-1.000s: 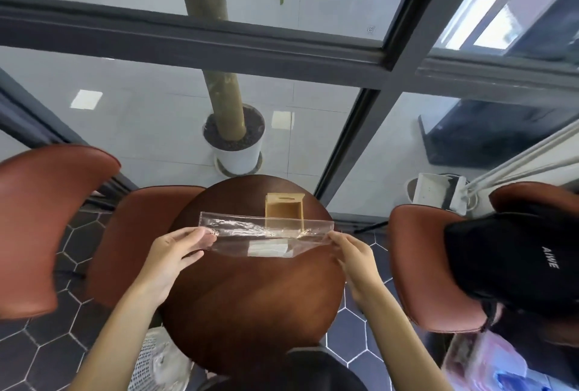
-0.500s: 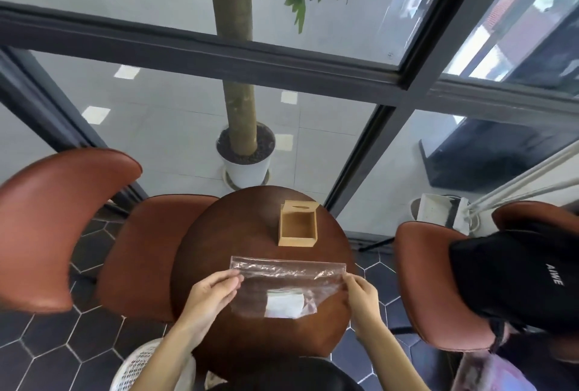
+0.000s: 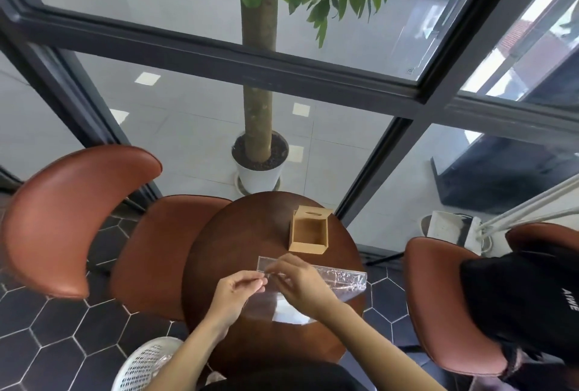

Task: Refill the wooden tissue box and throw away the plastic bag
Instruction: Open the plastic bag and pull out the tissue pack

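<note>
A light wooden tissue box stands open and empty at the far side of the round dark wooden table. Just in front of it lies a clear plastic bag with white tissues showing inside near its lower edge. My left hand and my right hand meet at the bag's upper left edge, and both pinch the plastic there. My right hand covers the middle of the bag.
Brown leather chairs stand at the left and right, the right one with a black bag on it. A white perforated bin sits on the floor at my lower left. Behind the table is a potted tree and a glass wall.
My hands held the bag stretched by its two ends; now both have come together at its upper left edge. The bag has dropped lower towards the table, clear of the box.
</note>
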